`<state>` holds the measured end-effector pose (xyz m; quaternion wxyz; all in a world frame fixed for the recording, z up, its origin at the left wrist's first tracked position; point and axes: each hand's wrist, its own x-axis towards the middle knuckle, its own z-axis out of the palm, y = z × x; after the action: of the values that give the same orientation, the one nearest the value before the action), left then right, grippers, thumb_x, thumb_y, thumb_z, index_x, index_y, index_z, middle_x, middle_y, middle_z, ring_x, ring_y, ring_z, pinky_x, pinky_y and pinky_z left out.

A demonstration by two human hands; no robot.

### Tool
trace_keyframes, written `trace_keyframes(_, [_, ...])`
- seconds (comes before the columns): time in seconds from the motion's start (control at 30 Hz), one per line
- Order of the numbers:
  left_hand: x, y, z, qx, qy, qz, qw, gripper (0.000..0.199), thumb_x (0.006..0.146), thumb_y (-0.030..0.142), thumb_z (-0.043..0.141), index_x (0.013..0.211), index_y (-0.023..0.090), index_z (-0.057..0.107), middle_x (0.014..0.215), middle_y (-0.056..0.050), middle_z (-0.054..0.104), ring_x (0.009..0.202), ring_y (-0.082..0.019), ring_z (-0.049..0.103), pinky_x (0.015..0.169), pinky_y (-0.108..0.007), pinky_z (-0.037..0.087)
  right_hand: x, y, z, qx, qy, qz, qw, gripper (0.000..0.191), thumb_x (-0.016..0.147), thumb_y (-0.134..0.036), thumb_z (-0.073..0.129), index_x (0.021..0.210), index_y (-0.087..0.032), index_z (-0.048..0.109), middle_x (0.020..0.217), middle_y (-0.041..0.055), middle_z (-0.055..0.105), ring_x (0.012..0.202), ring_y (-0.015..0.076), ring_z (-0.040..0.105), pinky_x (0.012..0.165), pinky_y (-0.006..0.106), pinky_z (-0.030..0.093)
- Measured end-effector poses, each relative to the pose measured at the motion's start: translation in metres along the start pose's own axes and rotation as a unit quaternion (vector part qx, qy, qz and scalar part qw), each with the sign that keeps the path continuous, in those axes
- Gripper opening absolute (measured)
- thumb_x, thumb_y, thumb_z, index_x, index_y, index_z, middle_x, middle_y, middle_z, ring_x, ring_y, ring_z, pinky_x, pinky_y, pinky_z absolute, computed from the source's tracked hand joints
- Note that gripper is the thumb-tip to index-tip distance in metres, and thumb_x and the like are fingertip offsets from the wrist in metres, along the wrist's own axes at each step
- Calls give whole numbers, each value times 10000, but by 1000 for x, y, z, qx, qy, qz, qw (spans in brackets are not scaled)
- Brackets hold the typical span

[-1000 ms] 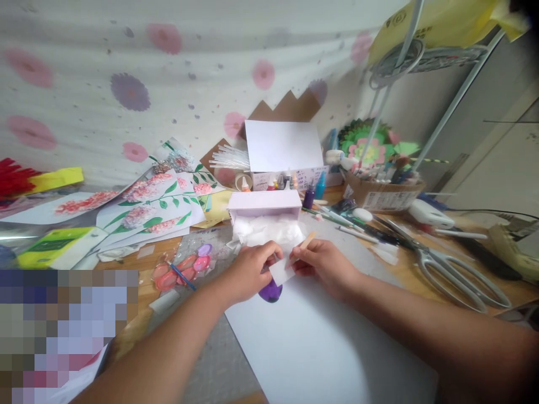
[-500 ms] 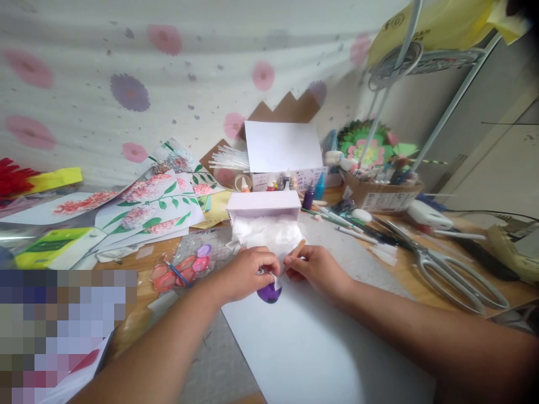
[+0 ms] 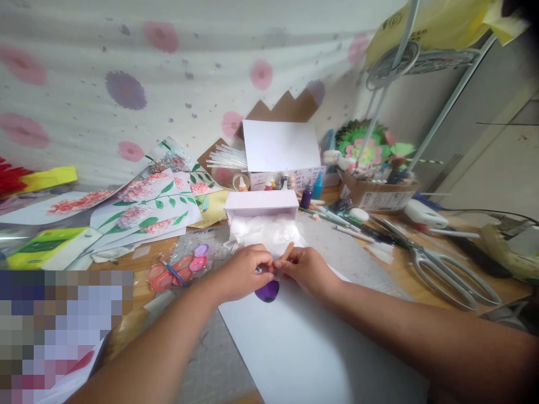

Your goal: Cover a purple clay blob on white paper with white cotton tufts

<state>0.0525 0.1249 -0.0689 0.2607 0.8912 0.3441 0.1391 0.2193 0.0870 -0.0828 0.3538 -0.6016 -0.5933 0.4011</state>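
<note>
My left hand (image 3: 252,270) is closed, thumb and fingers pinched at the upper edge of a round purple piece (image 3: 268,291); what exactly lies in the pinch is hidden. My right hand (image 3: 304,270) grips a thin wooden stick (image 3: 288,250), its upper end pointing up between the fingers. The fingertips of both hands meet or nearly meet above the purple piece. Beneath them a large white sheet (image 3: 303,342) covers part of the grey mat (image 3: 206,342). Just beyond the hands, white tissue (image 3: 265,229) spills from an opened white box (image 3: 261,200).
Large scissors (image 3: 446,269) and several brushes (image 3: 337,219) lie at right. Paint bottles (image 3: 306,195) stand behind the box. At left are a petal-shaped palette (image 3: 179,269), flower paintings (image 3: 147,202) and a yellow-green pack (image 3: 48,247). A cardboard box (image 3: 379,193) holds tools.
My right hand has moved slightly left with the stick, closer to my left hand. The white scrap seen by my left fingertips before is now mostly hidden. The whole view has shifted slightly.
</note>
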Motion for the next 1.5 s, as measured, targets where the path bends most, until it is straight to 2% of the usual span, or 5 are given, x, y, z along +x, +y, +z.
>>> trace_keyframes(0.27, [0, 1, 0, -4, 10, -12, 1000, 82, 737, 185, 482, 665, 187, 522, 791, 13, 514, 734, -125, 496, 656, -233, 382, 3, -7, -6, 70, 2, 26, 997, 179, 674, -287, 607, 578, -140, 638, 443, -27, 497, 399, 74, 402, 404, 200, 284])
trace_keyframes(0.53, [-1, 2, 2, -8, 29, -18, 999, 42, 725, 197, 518, 691, 195, 543, 788, 17, 524, 765, -132, 498, 687, -240, 381, 24, 12, -51, 115, 199, -24, 973, 276, 716, -401, 561, 665, -135, 611, 594, 25, 573, 542, 114, 500, 532, 244, 406])
trace_keyframes(0.9, [-1, 5, -4, -28, 123, -59, 990, 27, 738, 212, 501, 740, 206, 528, 823, 20, 535, 765, -140, 513, 690, -265, 390, 33, 13, -51, 56, 204, -92, 973, 246, 712, -380, 593, 637, -154, 655, 853, 65, 660, 765, 188, 582, 708, 305, 422])
trace_keyframes(1.13, [-2, 6, -5, -53, 158, -48, 985, 53, 750, 208, 504, 795, 209, 531, 846, 14, 561, 803, -143, 530, 723, -269, 411, 30, 3, -57, 78, 225, -84, 968, 273, 717, -416, 597, 709, -146, 632, 664, 60, 665, 638, 177, 624, 626, 308, 490])
trace_keyframes(1.5, [-6, 8, 2, -187, 123, -1, 975, 481, 718, 220, 606, 1144, 291, 393, 1115, -13, 537, 1039, -164, 495, 881, -309, 407, -11, -21, -46, 325, -60, -6, 944, 210, 682, -342, 671, 700, -137, 625, 607, 21, 649, 549, 100, 582, 567, 231, 461])
